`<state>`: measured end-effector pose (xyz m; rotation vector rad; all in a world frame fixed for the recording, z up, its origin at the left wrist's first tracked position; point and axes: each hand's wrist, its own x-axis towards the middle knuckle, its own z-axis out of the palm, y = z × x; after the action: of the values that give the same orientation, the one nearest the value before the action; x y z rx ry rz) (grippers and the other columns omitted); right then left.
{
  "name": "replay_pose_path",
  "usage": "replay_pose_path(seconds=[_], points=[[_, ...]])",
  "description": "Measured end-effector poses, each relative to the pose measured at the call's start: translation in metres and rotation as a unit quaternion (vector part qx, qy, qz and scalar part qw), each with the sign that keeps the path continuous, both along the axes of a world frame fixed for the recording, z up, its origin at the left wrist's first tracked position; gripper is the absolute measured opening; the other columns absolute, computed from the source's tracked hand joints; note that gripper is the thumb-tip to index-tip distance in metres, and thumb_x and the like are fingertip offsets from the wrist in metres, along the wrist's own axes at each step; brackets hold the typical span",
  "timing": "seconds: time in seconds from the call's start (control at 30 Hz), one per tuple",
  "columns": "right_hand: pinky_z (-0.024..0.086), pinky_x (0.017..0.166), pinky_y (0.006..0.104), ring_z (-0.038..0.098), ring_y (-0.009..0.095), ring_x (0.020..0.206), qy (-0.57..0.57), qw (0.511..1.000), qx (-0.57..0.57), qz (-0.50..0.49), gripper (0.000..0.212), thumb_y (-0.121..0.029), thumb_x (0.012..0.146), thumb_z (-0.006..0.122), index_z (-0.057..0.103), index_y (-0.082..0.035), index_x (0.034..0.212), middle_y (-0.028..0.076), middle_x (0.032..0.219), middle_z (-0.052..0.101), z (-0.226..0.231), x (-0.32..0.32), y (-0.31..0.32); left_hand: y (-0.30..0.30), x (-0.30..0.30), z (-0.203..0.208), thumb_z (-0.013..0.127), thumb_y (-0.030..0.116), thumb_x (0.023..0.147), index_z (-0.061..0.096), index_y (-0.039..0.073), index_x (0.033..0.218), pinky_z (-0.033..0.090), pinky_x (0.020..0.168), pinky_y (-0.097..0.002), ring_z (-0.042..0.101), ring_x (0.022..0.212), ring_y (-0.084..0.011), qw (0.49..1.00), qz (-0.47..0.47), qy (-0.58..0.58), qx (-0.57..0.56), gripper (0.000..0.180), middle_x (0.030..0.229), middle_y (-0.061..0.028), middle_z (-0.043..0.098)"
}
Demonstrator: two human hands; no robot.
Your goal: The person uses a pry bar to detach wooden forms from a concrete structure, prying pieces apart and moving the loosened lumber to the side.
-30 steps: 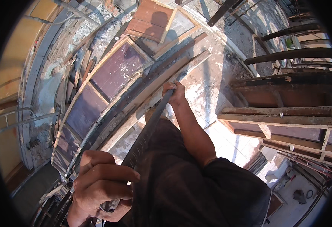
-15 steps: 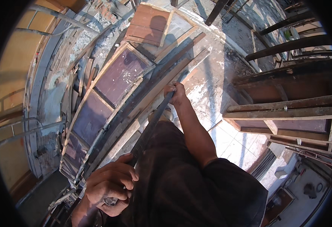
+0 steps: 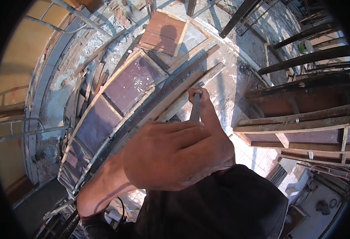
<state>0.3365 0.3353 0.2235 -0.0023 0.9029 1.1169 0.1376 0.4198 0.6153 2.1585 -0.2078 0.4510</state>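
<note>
Timber formwork panels (image 3: 119, 95), dark-faced and framed in pale wood, curve along the slab edge below; they are the largest elements in view. Beside them on the right stands a stack of wooden shuttering (image 3: 302, 119). A long dark steel bar (image 3: 195, 109) runs from the worker down toward the planks. The left hand (image 3: 175, 159), close to the camera, is clenched around its near end; the right hand (image 3: 199, 97), arm extended, is clenched around it lower down. Judgement: good practice calls for both grips firm, the bar kept in line with the arms, and footing secure near the open edge.
</note>
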Motion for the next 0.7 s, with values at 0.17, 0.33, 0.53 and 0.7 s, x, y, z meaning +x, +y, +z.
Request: replay_pose_path(seconds=[0.17, 0.33, 0.53, 0.7], points=[[0.044, 0.039, 0.0219, 0.042, 0.009, 0.041, 0.015, 1.0, -0.02, 0.014, 0.02, -0.004, 0.09, 0.044, 0.037, -0.009, 0.071, 0.0, 0.055, 0.04, -0.006, 0.004, -0.018, -0.004, -0.002, -0.006, 0.085, 0.017, 0.074, 0.066, 0.011, 0.097, 0.06, 0.077, -0.0346, 0.071, 0.076, -0.0211, 0.995, -0.09, 0.026, 0.021, 0.03, 0.081, -0.0016, 0.068], [0.045, 0.04, 0.0219, 0.045, 0.01, 0.043, 0.014, 0.997, -0.003, 0.081, 0.024, -0.016, 0.097, 0.046, 0.037, -0.007, 0.077, 0.002, 0.058, 0.042, -0.002, 0.002, -0.033, -0.042, -0.014, -0.01, 0.07, 0.012, 0.084, 0.061, 0.007, 0.095, 0.057, 0.061, -0.037, 0.067, 0.07, -0.0223, 0.985, -0.163, -0.015, 0.048, 0.015, 0.074, -0.0033, 0.061], [0.048, 0.044, 0.0226, 0.044, 0.011, 0.05, -0.004, 0.994, 0.071, 0.086, 0.019, -0.005, 0.1, 0.034, 0.035, -0.001, 0.082, 0.007, 0.069, 0.043, -0.006, 0.042, -0.07, -0.101, 0.049, -0.017, 0.065, 0.01, 0.084, 0.056, 0.001, 0.099, 0.053, 0.054, -0.0439, 0.068, 0.063, -0.033, 0.978, -0.166, -0.126, -0.03, 0.02, 0.067, -0.0154, 0.063], [0.05, 0.045, 0.0243, 0.042, 0.011, 0.05, 0.037, 0.987, 0.133, 0.086, 0.019, -0.004, 0.1, 0.032, 0.036, 0.001, 0.083, 0.007, 0.071, 0.042, -0.007, 0.035, -0.081, -0.12, 0.061, -0.019, 0.069, 0.008, 0.082, 0.055, 0.001, 0.084, 0.053, 0.057, -0.0445, 0.069, 0.068, -0.031, 0.954, -0.234, -0.178, -0.06, 0.016, 0.063, -0.0128, 0.061]])
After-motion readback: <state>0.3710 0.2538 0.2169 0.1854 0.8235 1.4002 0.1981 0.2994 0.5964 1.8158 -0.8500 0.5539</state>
